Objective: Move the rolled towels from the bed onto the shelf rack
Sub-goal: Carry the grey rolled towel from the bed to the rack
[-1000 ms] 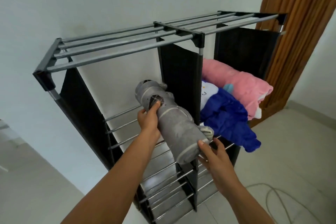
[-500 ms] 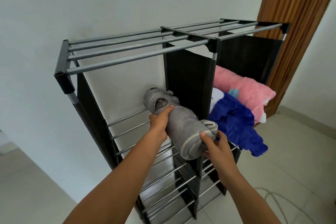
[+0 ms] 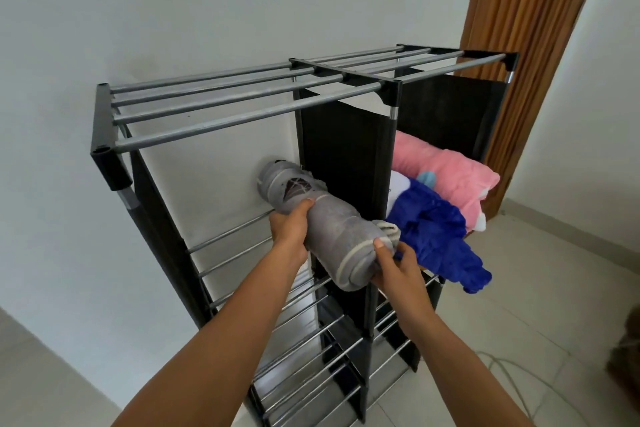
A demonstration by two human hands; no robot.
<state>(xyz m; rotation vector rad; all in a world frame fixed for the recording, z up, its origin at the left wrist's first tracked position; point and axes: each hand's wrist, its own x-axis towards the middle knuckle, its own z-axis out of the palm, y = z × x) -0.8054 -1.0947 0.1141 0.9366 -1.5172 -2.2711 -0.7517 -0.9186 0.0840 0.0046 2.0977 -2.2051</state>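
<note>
Nearest, two bare forearms, reaching forward and a little upward. Right hand (image 3: 398, 269) cupped around the near end of the grey rolled towel (image 3: 323, 230), thumb laid over the pale band there, probably to keep the roll from unwinding and to push it inward. Left hand (image 3: 289, 230) closed around the middle of the same roll from the left side, fingers over the top, likely to carry the weight and steer the direction. So both hands closed on one towel, neither free.

Between the hands, the towel itself: held slanting, near end lower and sticking out over the front of the shelf, far end already inside the upper left compartment of the shelf rack (image 3: 242, 118). Not clear whether the roll rests on the shelf rods or hangs just above them. Judged as the placing step, almost done but not yet released.

To the right of the right hand, past the black divider panel (image 3: 346, 156), a blue cloth (image 3: 436, 236) spilling over the shelf edge, and beyond it a pink rolled towel (image 3: 446, 170). This explains perhaps the choice of the free left compartment.

Farthest, beyond the hands, the white wall (image 3: 173, 10). No bed in view.
</note>
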